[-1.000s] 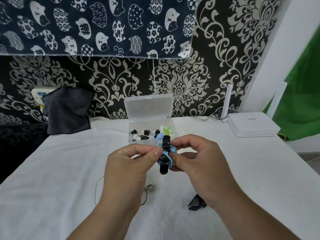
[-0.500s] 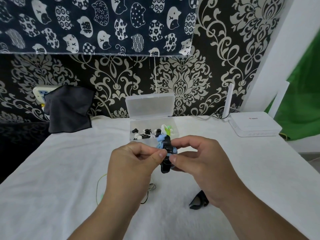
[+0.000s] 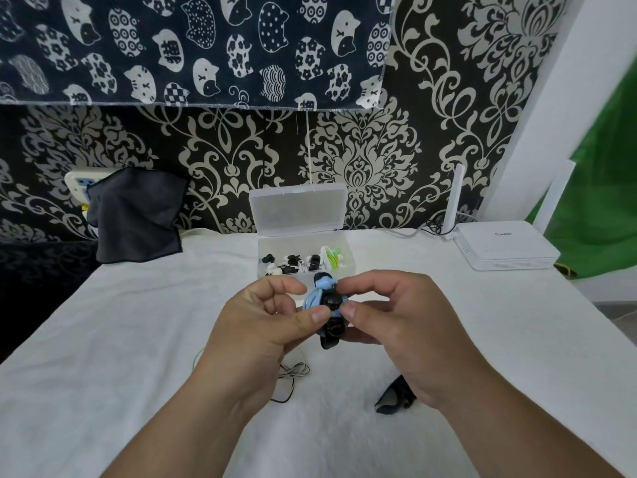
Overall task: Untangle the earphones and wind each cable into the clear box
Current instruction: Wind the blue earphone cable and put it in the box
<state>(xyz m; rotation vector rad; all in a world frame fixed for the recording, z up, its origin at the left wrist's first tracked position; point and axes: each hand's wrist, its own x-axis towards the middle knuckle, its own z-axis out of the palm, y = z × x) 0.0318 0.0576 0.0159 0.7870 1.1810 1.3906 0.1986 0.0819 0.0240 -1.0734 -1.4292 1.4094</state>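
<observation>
Item: blue earphone coil (image 3: 314,299), held mid-air at centre, just near side of clear box (image 3: 350,263).
Left hand (image 3: 272,322): thumb and forefinger pinch coil.
Right hand (image 3: 396,326): pinches black strap (image 3: 333,327) wrapped over coil.
Advice: hold loops tight, close strap snugly, then seat bundle in free box space.
Loose cable (image 3: 293,373) on worktop (image 3: 138,339), not yet wound.

Clear plastic box (image 3: 298,210) on white-covered tabletop (image 3: 138,339), behind blue wound earphones (image 3: 314,299) held between left hand (image 3: 265,326) and right hand (image 3: 406,326); white flat router (image 3: 506,246) right, dark grey cloth (image 3: 136,215) left.
</observation>
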